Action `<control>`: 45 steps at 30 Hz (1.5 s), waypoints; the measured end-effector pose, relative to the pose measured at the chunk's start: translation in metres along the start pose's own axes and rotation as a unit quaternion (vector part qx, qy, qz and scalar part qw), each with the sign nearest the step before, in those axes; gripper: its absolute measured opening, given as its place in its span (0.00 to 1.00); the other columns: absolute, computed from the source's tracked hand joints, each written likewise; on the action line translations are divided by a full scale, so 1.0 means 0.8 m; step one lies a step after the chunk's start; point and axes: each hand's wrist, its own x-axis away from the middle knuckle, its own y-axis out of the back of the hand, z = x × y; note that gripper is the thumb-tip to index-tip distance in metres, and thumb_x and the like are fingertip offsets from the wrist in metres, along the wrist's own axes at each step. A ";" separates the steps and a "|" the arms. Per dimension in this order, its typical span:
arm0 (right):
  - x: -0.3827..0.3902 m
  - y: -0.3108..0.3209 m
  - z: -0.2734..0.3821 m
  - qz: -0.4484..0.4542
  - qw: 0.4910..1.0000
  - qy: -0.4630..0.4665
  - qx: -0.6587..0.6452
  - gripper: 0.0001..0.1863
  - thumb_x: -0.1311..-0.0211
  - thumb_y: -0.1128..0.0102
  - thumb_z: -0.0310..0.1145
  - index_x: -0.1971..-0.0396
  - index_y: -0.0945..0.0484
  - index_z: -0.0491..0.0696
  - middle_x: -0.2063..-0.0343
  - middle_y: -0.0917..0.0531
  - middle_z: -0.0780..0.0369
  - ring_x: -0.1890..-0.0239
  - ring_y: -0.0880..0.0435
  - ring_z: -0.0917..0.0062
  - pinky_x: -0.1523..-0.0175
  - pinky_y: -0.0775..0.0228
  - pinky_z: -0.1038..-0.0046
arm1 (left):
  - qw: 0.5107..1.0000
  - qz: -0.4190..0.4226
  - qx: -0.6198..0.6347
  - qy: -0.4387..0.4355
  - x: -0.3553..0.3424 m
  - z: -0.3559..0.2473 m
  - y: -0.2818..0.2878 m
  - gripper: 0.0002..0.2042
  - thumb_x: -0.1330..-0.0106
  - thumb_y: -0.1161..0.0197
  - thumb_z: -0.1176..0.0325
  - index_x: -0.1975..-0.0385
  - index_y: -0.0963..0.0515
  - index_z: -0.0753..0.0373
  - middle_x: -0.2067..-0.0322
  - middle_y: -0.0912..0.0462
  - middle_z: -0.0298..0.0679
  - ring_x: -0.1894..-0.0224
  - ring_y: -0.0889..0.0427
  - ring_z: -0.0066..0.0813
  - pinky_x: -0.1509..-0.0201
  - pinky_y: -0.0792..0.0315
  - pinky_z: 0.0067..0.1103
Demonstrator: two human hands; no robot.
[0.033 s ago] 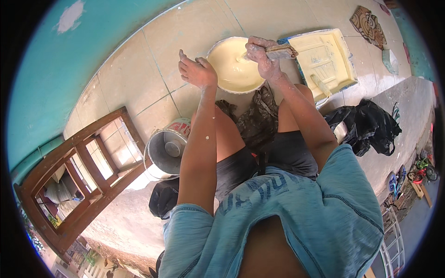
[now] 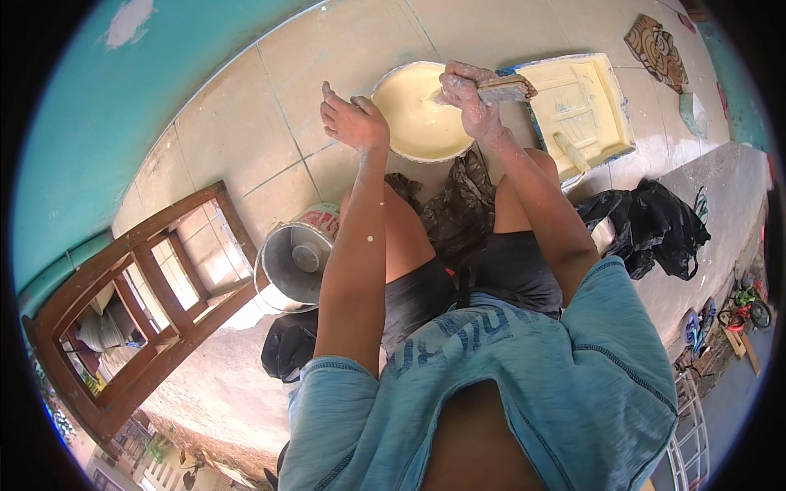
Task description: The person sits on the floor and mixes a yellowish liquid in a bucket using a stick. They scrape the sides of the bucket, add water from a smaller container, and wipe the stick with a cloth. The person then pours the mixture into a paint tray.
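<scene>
Right hand [image 2: 471, 100]: fist clenched round a flat tool [image 2: 509, 88], skin smeared pale. Tool lies crosswise; its ragged brown end juts right, the other dips into cream paint [image 2: 413, 119]. Exact kind of tool: cannot tell.

Paint fills a round tub [image 2: 428, 160] on tiles [image 2: 286, 106], far side of the knees, between the hands.

Left hand [image 2: 354, 121]: released, holding nothing, fingers loosely apart, just left of the tub. Whether it touches the rim, cannot tell.

Right of the tub, a tray [image 2: 628, 129] coated in the same cream; a roller [image 2: 571, 152] rests at its near side. Dark, stained sheet [image 2: 458, 209] between the knees, near side of the tub. Left: bucket [image 2: 286, 282], mouth toward the viewer; farther left, a wooden frame [image 2: 184, 327]. Black bag [image 2: 651, 229] to the right, near side of the tray.
</scene>
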 end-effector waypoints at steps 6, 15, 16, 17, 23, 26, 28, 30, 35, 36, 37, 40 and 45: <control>0.015 0.017 0.013 0.053 0.969 -0.127 -0.204 0.12 0.46 0.53 0.31 0.86 0.38 0.46 0.88 0.41 0.71 0.84 0.45 0.89 0.80 0.53 0.80 | 1.000 0.005 0.006 0.005 -0.001 0.001 -0.003 0.27 0.45 0.50 0.71 0.42 0.44 0.59 0.52 0.35 0.45 0.46 0.38 0.41 0.46 0.45 0.37; -0.004 0.010 -0.003 -0.082 0.983 0.043 0.159 0.14 0.48 0.48 0.35 0.82 0.37 0.41 0.87 0.43 0.57 0.84 0.43 0.75 0.76 0.46 0.72 | 1.000 -0.007 -0.004 -0.003 0.000 -0.003 -0.001 0.25 0.46 0.53 0.67 0.44 0.39 0.56 0.53 0.29 0.37 0.49 0.33 0.37 0.49 0.41 0.37; -0.008 0.002 -0.007 -0.087 0.991 0.018 0.103 0.15 0.49 0.48 0.36 0.83 0.37 0.41 0.88 0.41 0.58 0.84 0.42 0.78 0.76 0.46 0.73 | 1.000 -0.001 0.002 0.000 0.002 -0.006 -0.001 0.25 0.46 0.53 0.67 0.44 0.39 0.56 0.53 0.29 0.37 0.49 0.33 0.37 0.49 0.40 0.37; -0.008 -0.006 -0.009 -0.072 0.996 -0.013 0.047 0.15 0.49 0.48 0.36 0.84 0.37 0.41 0.88 0.41 0.60 0.83 0.41 0.79 0.76 0.46 0.74 | 1.000 -0.002 0.004 -0.002 0.003 -0.007 0.001 0.25 0.46 0.53 0.67 0.44 0.39 0.56 0.53 0.29 0.37 0.49 0.33 0.37 0.49 0.40 0.37; 0.011 -0.001 0.004 0.043 0.990 -0.130 -0.044 0.14 0.48 0.50 0.36 0.86 0.36 0.44 0.88 0.38 0.68 0.83 0.40 0.83 0.77 0.47 0.77 | 1.000 -0.013 -0.006 0.001 0.002 -0.009 0.002 0.25 0.45 0.54 0.67 0.43 0.40 0.55 0.53 0.30 0.39 0.49 0.33 0.39 0.49 0.40 0.39; 0.012 0.031 0.013 -0.013 0.995 -0.094 0.006 0.13 0.47 0.51 0.34 0.87 0.36 0.45 0.88 0.38 0.69 0.83 0.40 0.86 0.78 0.48 0.78 | 1.000 0.001 0.005 0.006 0.000 -0.006 0.001 0.25 0.45 0.54 0.69 0.43 0.41 0.56 0.52 0.31 0.41 0.46 0.36 0.40 0.48 0.42 0.38; 0.005 0.040 0.011 -0.025 0.999 -0.047 -0.006 0.12 0.45 0.55 0.31 0.86 0.41 0.48 0.87 0.41 0.71 0.84 0.47 0.89 0.79 0.55 0.82 | 1.000 -0.006 -0.002 -0.005 -0.001 -0.003 -0.001 0.26 0.46 0.53 0.70 0.43 0.41 0.58 0.53 0.31 0.42 0.47 0.36 0.40 0.48 0.42 0.38; -0.009 0.034 0.001 -0.045 0.997 -0.022 -0.062 0.15 0.45 0.51 0.33 0.88 0.39 0.47 0.88 0.40 0.71 0.84 0.43 0.88 0.80 0.50 0.81 | 1.000 -0.007 0.003 0.002 0.000 -0.002 -0.001 0.27 0.47 0.52 0.71 0.43 0.41 0.59 0.53 0.32 0.43 0.47 0.36 0.41 0.47 0.43 0.38; -0.031 0.006 -0.019 0.063 0.982 -0.072 -0.162 0.17 0.44 0.54 0.36 0.89 0.43 0.49 0.89 0.44 0.71 0.86 0.48 0.88 0.81 0.54 0.81 | 1.000 0.020 -0.001 0.004 -0.001 0.002 0.001 0.27 0.46 0.52 0.70 0.42 0.44 0.59 0.51 0.34 0.45 0.46 0.38 0.42 0.46 0.45 0.39; -0.031 0.008 -0.017 0.090 0.974 -0.095 -0.186 0.17 0.43 0.55 0.36 0.89 0.44 0.50 0.89 0.44 0.72 0.87 0.48 0.88 0.81 0.55 0.82 | 1.000 0.021 -0.004 0.006 0.000 0.002 0.000 0.27 0.45 0.52 0.70 0.42 0.44 0.59 0.51 0.34 0.45 0.46 0.38 0.42 0.46 0.45 0.39; -0.028 0.012 -0.014 0.129 0.967 -0.115 -0.189 0.17 0.42 0.56 0.37 0.89 0.44 0.51 0.90 0.45 0.72 0.87 0.49 0.89 0.81 0.56 0.82 | 0.999 0.031 -0.008 0.014 -0.001 0.003 -0.001 0.27 0.45 0.52 0.70 0.42 0.44 0.59 0.51 0.34 0.46 0.45 0.39 0.42 0.46 0.45 0.39; -0.025 0.039 -0.001 0.172 0.965 -0.154 -0.122 0.17 0.40 0.62 0.38 0.87 0.45 0.50 0.90 0.47 0.72 0.88 0.50 0.87 0.81 0.57 0.82 | 0.999 0.030 -0.007 0.013 -0.004 0.009 -0.008 0.26 0.45 0.52 0.69 0.43 0.43 0.59 0.51 0.34 0.46 0.46 0.38 0.43 0.45 0.45 0.39; -0.037 0.041 -0.022 0.043 0.997 0.019 -0.061 0.10 0.47 0.45 0.35 0.78 0.32 0.45 0.85 0.31 0.66 0.83 0.33 0.81 0.77 0.40 0.76 | 0.996 0.044 0.057 0.057 -0.003 0.016 -0.017 0.25 0.44 0.53 0.67 0.43 0.43 0.60 0.51 0.33 0.46 0.45 0.38 0.44 0.45 0.44 0.40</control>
